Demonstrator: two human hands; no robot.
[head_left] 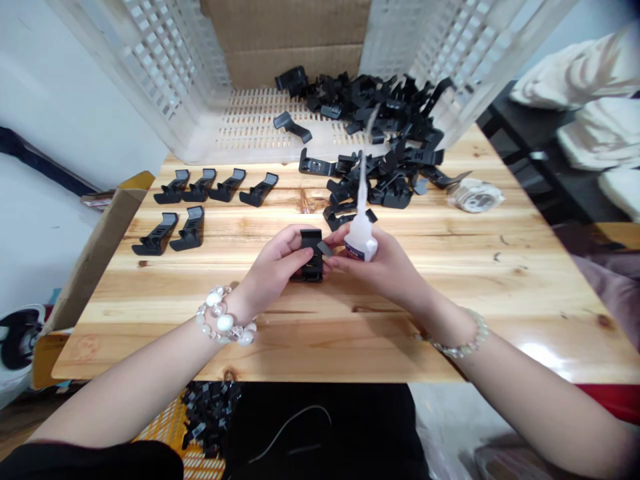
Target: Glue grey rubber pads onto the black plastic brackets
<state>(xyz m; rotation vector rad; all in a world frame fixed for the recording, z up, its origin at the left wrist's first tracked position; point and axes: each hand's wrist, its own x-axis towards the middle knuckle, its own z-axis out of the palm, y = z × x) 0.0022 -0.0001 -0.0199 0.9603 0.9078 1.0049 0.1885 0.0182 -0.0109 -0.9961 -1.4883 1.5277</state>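
My left hand [280,261] is closed on a black plastic bracket [312,243], thumb on top, just above the wooden table. Close beside it, my right hand [383,260] grips a white glue bottle [361,233], its long thin nozzle pointing up and away. Between the right thumb and fingertip is also a small dark grey pad [325,249], at the bracket's right edge. Whether the pad touches the bracket I cannot tell. More black brackets [395,170] lie in a loose heap beyond the right hand. Several others [157,233] stand in two rows at the left.
A white plastic crate [200,133] on its side holds a pile of black brackets [370,100] at the back. A roll of tape [475,195] lies on the wooden table [450,267] at right. Below the front edge, an orange basket [160,427] contains small black parts.
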